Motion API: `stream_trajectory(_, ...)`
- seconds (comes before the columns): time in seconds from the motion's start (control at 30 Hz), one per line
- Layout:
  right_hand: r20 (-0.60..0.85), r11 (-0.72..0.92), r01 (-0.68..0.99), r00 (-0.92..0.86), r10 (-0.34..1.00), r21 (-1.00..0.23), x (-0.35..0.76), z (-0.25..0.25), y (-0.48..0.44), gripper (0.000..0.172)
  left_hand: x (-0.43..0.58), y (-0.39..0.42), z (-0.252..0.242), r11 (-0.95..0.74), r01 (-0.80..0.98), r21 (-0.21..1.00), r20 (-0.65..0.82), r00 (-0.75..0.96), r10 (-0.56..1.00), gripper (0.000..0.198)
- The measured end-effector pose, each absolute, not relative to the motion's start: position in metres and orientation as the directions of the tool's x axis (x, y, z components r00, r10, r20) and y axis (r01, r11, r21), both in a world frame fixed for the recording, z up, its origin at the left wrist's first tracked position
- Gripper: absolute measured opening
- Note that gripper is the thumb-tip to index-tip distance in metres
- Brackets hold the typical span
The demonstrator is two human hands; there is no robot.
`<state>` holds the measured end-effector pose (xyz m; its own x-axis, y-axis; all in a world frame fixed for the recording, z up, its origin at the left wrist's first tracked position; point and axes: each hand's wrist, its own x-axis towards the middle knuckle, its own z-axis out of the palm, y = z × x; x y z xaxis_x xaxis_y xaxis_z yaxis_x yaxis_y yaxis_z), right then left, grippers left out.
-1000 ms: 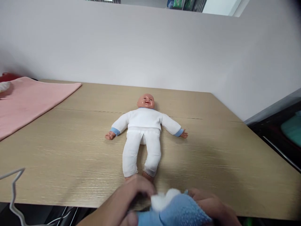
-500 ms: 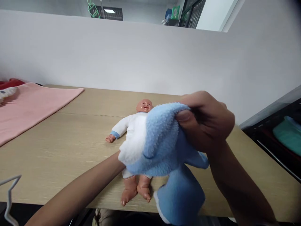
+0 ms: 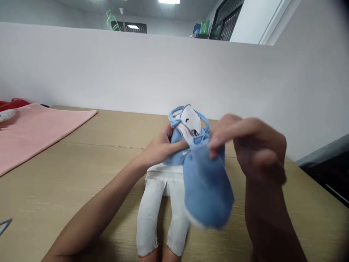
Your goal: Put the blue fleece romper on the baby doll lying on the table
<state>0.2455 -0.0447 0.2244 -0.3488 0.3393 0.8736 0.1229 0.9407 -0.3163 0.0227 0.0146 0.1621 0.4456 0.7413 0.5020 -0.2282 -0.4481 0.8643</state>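
Note:
A baby doll (image 3: 158, 203) in white clothes lies on its back on the wooden table (image 3: 54, 182); only its white trouser legs and waist show. Above its chest and head I hold a fluffy light-blue garment (image 3: 205, 185) with a white lining and blue trim at its top. My left hand (image 3: 160, 147) grips the garment's left side near the trim. My right hand (image 3: 251, 145) pinches its right upper edge, fingers closed and somewhat blurred. The doll's head and arms are hidden behind the garment.
A pink cloth (image 3: 35, 127) is spread on the table's far left, with red fabric (image 3: 11, 103) beyond it. A white partition wall (image 3: 109, 69) runs behind the table. A dark shelf edge (image 3: 327, 171) lies at the right. A thin wire tip (image 3: 4, 225) shows at the lower left.
The blue garment rose from the table's near edge and moved forward over the doll's upper body. Both hands shifted with it; the view moved closer to the doll.

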Motion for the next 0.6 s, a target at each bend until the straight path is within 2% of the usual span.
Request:
stream_trajectory(0.07, 0.921, 0.955, 0.105, -0.255, 0.295, -0.277, 0.244, 0.223, -0.024, 0.02, 0.015, 0.013, 0.169, -0.538, -0.196, 0.82, 0.565, 0.433, 0.702, 0.066)
stream_trajectory(0.1, 0.921, 0.951, 0.143, -0.247, 0.302, -0.273, 0.243, 0.221, -0.015, 0.02, 0.012, 0.012, 0.172, -0.57, -0.174, 0.803, 0.582, 0.435, 0.687, 0.066)
stream_trajectory(0.17, 0.851, 0.918, 0.248, -0.358, 0.385, -0.31, 0.245, 0.218, -0.005, 0.037, 0.008, 0.012, 0.174, -0.592, -0.141, 0.793, 0.586, 0.439, 0.681, 0.066)
stream_trajectory(0.23, 0.718, 0.885, 0.31, -0.518, 0.464, -0.348, 0.248, 0.215, -0.002, 0.057, 0.003, 0.013, 0.174, -0.603, -0.116, 0.789, 0.588, 0.427, 0.687, 0.066)
stream_trajectory(0.3, 0.618, 0.869, 0.351, -0.611, 0.494, -0.348, 0.25, 0.213, -0.003, 0.074, -0.002, 0.016, 0.172, -0.621, -0.112, 0.776, 0.601, 0.429, 0.674, 0.071)
stream_trajectory(0.4, 0.612, 0.883, 0.361, -0.637, 0.469, -0.301, 0.251, 0.212, -0.007, 0.086, -0.011, 0.022, 0.17, -0.612, -0.113, 0.782, 0.586, 0.465, 0.663, 0.079)
stream_trajectory(0.47, 0.617, 0.89, 0.348, -0.642, 0.455, -0.294, 0.251, 0.211, -0.009, 0.101, -0.016, 0.026, 0.168, -0.617, -0.12, 0.778, 0.594, 0.46, 0.66, 0.083)
stream_trajectory(0.53, 0.603, 0.882, 0.363, -0.644, 0.471, -0.301, 0.25, 0.21, -0.011, 0.12, -0.017, 0.029, 0.167, -0.642, -0.118, 0.757, 0.625, 0.417, 0.66, 0.082)
stream_trajectory(0.6, 0.592, 0.866, 0.409, -0.635, 0.497, -0.288, 0.246, 0.21, -0.015, 0.13, -0.017, 0.03, 0.166, -0.669, -0.094, 0.737, 0.654, 0.352, 0.67, 0.078)
